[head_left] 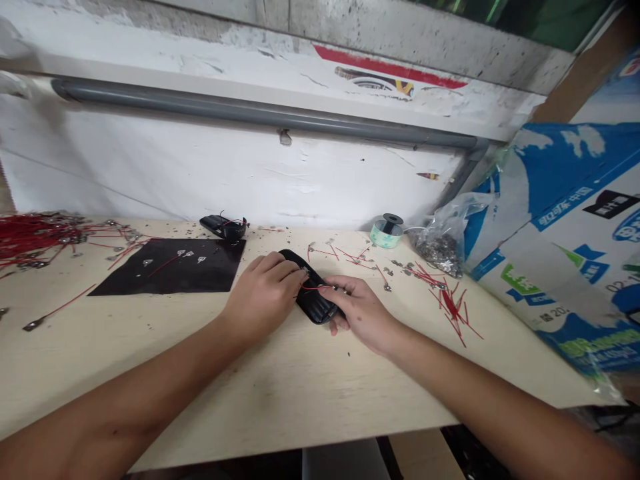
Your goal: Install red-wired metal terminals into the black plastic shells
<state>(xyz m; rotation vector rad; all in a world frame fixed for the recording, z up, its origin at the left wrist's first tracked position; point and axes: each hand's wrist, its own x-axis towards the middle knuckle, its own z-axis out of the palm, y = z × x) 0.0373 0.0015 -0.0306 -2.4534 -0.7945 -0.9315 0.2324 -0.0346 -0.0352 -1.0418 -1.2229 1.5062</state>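
My left hand (263,297) grips the upper end of a black plastic battery holder (317,308), which is tilted a little above the pale wooden bench top (280,380). From the right, my right hand (363,313) pinches a thin red wire (314,287) with a small metal terminal at the holder's edge. Its fingers touch the holder's side. The fingertips hide where the wire ends.
A black mat (170,267) bears several metal terminals. Left of it lies a heap of red wires (30,237). Behind stand a second black holder (223,227) and a tape roll (386,231). On the right are a bag of metal parts (443,245), loose red wires (454,307) and a printed carton (560,247).
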